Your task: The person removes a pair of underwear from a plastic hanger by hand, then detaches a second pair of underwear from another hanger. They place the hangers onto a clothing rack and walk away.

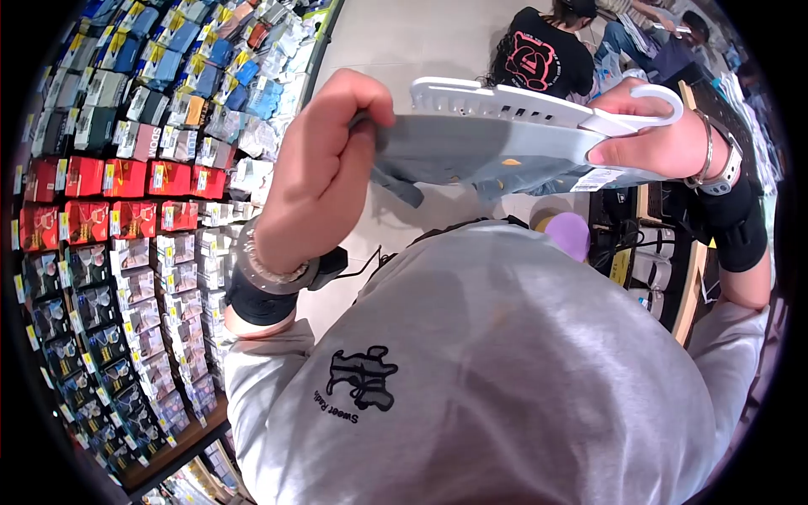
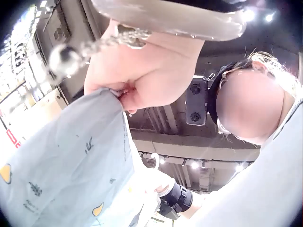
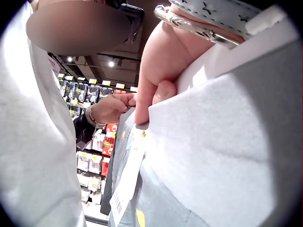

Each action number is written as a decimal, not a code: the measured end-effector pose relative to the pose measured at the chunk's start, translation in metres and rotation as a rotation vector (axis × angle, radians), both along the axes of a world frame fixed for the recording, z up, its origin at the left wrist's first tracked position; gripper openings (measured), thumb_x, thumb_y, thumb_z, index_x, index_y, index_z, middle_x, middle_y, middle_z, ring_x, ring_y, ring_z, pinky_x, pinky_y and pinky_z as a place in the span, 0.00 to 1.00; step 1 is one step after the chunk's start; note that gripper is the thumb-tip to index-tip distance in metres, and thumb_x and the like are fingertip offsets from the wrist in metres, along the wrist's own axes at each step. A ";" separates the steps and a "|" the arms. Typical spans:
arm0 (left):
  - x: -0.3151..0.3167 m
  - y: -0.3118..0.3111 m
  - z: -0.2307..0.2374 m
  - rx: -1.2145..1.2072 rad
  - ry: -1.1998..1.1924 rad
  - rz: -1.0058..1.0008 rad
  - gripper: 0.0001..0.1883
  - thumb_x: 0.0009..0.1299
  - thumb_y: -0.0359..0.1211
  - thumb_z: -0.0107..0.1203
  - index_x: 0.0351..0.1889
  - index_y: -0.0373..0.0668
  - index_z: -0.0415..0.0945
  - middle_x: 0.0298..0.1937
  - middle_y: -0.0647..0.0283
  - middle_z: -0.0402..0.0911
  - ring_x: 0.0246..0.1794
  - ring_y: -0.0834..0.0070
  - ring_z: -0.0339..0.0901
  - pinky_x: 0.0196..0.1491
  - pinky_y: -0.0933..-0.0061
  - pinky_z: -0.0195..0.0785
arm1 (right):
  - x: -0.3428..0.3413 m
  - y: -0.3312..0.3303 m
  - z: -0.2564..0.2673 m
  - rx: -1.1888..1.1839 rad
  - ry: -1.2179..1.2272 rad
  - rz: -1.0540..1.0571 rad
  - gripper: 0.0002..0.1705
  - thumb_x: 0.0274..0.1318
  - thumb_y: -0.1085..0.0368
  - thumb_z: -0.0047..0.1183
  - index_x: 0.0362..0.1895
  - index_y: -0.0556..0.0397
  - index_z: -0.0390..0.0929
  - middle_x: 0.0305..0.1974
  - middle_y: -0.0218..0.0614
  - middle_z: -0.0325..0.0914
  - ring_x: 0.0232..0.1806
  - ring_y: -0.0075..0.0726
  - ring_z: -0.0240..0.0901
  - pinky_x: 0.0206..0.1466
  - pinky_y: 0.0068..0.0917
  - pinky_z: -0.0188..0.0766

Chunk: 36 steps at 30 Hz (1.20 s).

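Note:
A grey-blue garment (image 1: 480, 143) with small yellow prints is stretched between both hands at chest height. The left hand (image 1: 324, 160) pinches its upper left corner; in the left wrist view the left hand (image 2: 142, 71) grips the cloth (image 2: 71, 156) from above. At the other end, the right hand (image 1: 648, 139) holds the garment's edge together with a white plastic hanger (image 1: 513, 103), whose hook points right. In the right wrist view, the right hand (image 3: 163, 66) has its fingers at the cloth edge, beside a white barcode tag (image 3: 125, 184).
Racks of packaged goods (image 1: 105, 177) fill the left side. A person in a black printed shirt (image 1: 543, 59) is ahead, another beyond at the right. A wooden-edged shelf (image 1: 694, 278) stands close on the right, near a purple round object (image 1: 568, 236). Pale floor (image 1: 379, 42) lies between.

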State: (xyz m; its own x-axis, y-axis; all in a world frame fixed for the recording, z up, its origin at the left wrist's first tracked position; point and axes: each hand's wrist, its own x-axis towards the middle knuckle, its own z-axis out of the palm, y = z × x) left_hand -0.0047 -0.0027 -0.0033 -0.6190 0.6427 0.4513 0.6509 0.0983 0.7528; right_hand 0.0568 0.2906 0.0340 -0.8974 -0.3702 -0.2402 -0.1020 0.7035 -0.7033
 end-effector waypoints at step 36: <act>0.011 -0.003 0.044 -0.280 -0.158 -0.066 0.07 0.51 0.22 0.59 0.26 0.33 0.73 0.26 0.64 0.72 0.25 0.82 0.68 0.28 0.83 0.60 | 0.012 -0.003 -0.001 -0.087 0.109 0.213 0.08 0.44 0.65 0.56 0.26 0.58 0.73 0.16 0.30 0.69 0.17 0.20 0.62 0.21 0.20 0.59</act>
